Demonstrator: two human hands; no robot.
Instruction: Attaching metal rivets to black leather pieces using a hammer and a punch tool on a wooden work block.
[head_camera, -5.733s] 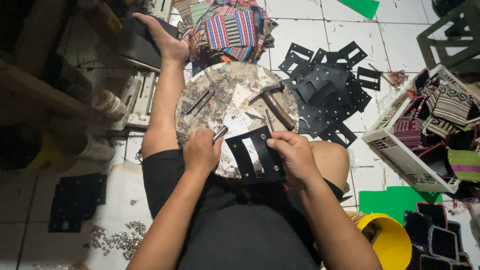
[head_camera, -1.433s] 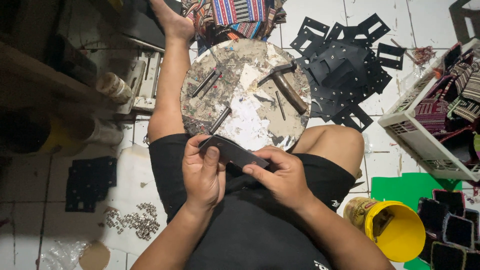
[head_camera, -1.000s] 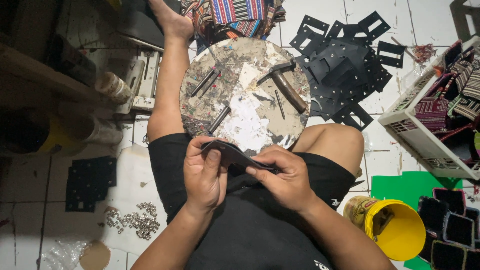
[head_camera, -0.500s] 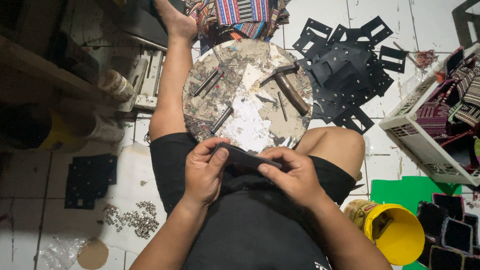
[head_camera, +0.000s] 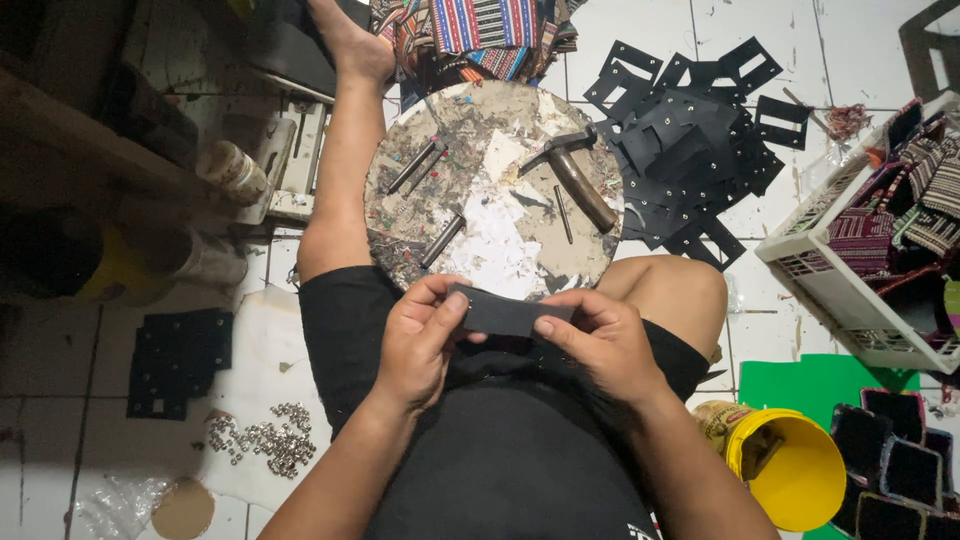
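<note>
I hold a black flat cut-out piece (head_camera: 505, 312) over my lap, folded or seen nearly edge-on. My left hand (head_camera: 418, 345) grips its left end with thumb on top. Gripping the right end is my right hand (head_camera: 600, 342). Just beyond them sits a round worn work board (head_camera: 490, 190) carrying a hammer (head_camera: 580, 180) and several metal punches (head_camera: 442, 240).
A heap of black cut-out pieces (head_camera: 690, 140) lies right of the board. A white basket (head_camera: 850, 290) of woven fabric stands at the right, a yellow bucket (head_camera: 790, 470) near my right knee. Metal rivets (head_camera: 262, 438) and a black sheet (head_camera: 180, 360) lie at left.
The black piece was lifted from the board's near edge to my lap, and both hands have bent it from flat to folded. The camera shifted slightly.
</note>
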